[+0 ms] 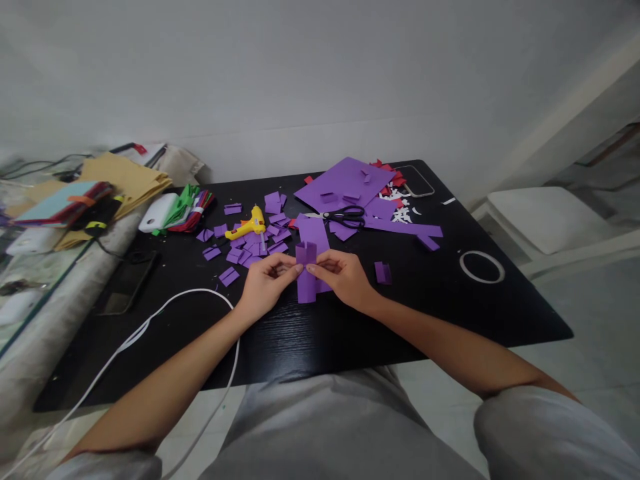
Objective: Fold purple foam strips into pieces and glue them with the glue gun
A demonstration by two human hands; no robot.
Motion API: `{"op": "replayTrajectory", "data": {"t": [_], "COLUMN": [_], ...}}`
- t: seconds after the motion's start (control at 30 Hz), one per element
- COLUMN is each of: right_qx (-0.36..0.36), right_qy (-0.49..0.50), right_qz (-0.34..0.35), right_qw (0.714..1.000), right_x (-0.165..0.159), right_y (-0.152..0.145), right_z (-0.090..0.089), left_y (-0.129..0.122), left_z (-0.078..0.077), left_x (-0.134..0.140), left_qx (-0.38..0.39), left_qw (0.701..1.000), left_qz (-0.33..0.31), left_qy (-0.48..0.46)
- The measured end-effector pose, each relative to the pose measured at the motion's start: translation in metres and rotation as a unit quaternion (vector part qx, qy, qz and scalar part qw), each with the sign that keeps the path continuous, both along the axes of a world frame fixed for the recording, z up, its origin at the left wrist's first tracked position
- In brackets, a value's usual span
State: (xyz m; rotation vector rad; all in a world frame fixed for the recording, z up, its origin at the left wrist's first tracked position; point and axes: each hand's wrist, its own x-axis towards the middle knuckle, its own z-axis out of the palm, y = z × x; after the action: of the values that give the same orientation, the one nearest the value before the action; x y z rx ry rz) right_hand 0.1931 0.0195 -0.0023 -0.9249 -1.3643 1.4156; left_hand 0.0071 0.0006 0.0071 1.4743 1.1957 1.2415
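Between both hands is a folded purple paper strip (307, 288), held upright with its upper end creased. My left hand (270, 280) pinches its left edge between thumb and fingers. From the other side my right hand (345, 275) pinches the right edge, the two thumbs close together. Behind the strip a flat purple paper piece (315, 232) lies on the table. Left of it many small folded purple papers (243, 253) are scattered, with a yellow glue gun (249, 225) resting among them. Black-handled scissors (345, 216) lie beyond my right hand.
On the black table (425, 313) are a large purple sheet (345, 181), red and white scraps, a tape ring (483, 267) and a dark phone (127, 283). A white cable (150, 320) loops across the left front. Paper stacks (65, 203) stand at left, a white stool (530, 217) at right.
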Motion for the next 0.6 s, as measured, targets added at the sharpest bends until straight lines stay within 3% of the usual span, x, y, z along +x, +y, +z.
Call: {"op": "replayTrajectory", "data": {"t": [0.6], "right_qx": [-0.038], "right_qy": [0.035], "right_qz": [0.020], "right_qw": [0.998], "right_x": [-0.0014], "right_y": [0.0040], "right_z": [-0.0055], "left_y": [0.0014], "left_z": [-0.0032], "left_x": [0.0026], "left_qx": [-0.066], "left_qw": [0.996], "left_qz": [0.014], "left_qy": [-0.059]}}
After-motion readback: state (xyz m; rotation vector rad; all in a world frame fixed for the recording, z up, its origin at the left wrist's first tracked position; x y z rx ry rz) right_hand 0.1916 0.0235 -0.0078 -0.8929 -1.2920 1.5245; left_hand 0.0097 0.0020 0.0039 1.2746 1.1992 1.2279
